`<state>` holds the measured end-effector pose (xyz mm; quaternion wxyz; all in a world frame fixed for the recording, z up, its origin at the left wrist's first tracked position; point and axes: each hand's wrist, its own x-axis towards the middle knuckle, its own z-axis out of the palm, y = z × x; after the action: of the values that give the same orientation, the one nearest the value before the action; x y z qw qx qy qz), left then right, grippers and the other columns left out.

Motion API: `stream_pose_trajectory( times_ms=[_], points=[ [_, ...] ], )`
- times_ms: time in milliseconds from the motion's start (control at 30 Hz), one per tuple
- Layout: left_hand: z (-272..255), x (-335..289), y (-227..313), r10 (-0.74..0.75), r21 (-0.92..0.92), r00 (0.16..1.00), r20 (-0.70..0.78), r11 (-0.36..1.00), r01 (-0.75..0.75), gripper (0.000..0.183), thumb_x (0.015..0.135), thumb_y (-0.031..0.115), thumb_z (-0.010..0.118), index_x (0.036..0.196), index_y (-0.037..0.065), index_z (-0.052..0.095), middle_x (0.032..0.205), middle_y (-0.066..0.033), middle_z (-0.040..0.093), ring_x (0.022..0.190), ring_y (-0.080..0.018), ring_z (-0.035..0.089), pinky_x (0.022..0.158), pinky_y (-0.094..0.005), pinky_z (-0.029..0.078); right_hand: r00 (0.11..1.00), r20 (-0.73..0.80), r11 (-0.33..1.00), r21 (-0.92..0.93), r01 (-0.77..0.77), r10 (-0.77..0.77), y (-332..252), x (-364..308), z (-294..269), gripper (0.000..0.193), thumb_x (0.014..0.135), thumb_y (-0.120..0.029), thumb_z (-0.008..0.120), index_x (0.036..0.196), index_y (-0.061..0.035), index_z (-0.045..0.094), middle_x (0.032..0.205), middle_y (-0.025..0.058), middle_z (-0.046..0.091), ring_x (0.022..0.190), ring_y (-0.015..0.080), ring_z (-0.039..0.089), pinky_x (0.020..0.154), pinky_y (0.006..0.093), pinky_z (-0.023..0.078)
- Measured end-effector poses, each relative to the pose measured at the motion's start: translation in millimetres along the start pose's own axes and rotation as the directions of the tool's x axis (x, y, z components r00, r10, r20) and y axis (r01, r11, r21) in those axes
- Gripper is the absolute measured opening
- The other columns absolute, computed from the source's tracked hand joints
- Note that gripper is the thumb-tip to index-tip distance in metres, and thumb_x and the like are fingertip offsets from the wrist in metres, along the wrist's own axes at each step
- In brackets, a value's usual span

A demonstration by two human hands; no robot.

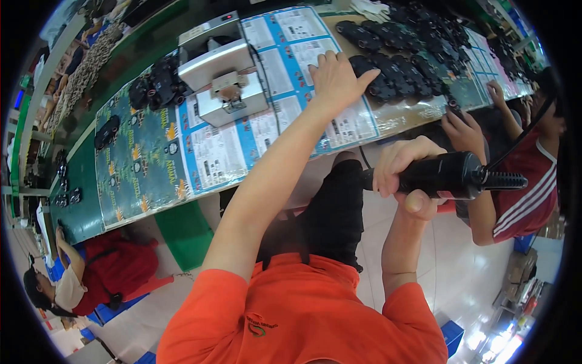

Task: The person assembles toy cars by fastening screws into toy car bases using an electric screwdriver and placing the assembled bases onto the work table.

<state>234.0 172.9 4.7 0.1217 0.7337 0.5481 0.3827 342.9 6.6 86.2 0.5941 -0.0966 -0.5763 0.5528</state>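
My right hand point(403, 167) is wrapped around a black electric screwdriver point(445, 176) with a cord at its right end, held up in front of the bench. Palm down, my left hand point(339, 79) lies on the bench top with its fingers spread and nothing seen in it. Just right of that hand are rows of black moulded parts point(394, 76), its thumb close to the nearest one. Printed sheets point(276, 67) on a blue backing lie under and left of it. What touches the screwdriver's tip end is hidden by my right fingers.
A white metal box-shaped machine point(218, 67) stands left of my left hand. More black parts point(159, 85) lie beyond it, with a single one point(108, 132) further left. People sit at the bench: a maroon sleeve point(530, 188) at right, a red garment point(121, 267) at left.
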Motion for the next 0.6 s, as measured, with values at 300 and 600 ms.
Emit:
stream_pose_trajectory(
  times_ms=[300, 600],
  points=[
    [20.0, -8.3, 5.7, -0.226, -0.748, 0.944, 0.241, 0.576, 0.329, 0.056, 0.067, 0.021, 0.083, 0.109, 0.0, 0.053, 0.108, -0.0173, 0.058, 0.099, -0.0298, 0.058, 0.087, -0.0435, 0.045, 0.999, 0.008, 0.998, -0.043, 0.037, -0.037, -11.4, 1.6, -10.5, 0.049, 0.074, -0.021, 0.086, 0.104, 0.0023, 0.055, 0.071, 0.0081, 0.058, 0.058, 0.0173, 0.057, 0.055, 0.0287, 0.052],
    [7.2, -36.8, 51.0, -0.066, -0.034, 0.969, 0.237, 0.997, 0.076, 0.087, 0.062, 0.057, 0.082, 0.117, -0.005, 0.059, 0.118, -0.0171, 0.054, 0.118, -0.0307, 0.047, 0.096, -0.0514, 0.037, 0.999, -0.042, 0.993, -0.118, 0.011, -0.016, -10.3, 4.5, 3.3, 0.044, 0.084, -0.033, 0.076, 0.102, 0.0016, 0.054, 0.067, 0.0075, 0.054, 0.054, 0.0189, 0.054, 0.05, 0.0305, 0.049]
  ],
)
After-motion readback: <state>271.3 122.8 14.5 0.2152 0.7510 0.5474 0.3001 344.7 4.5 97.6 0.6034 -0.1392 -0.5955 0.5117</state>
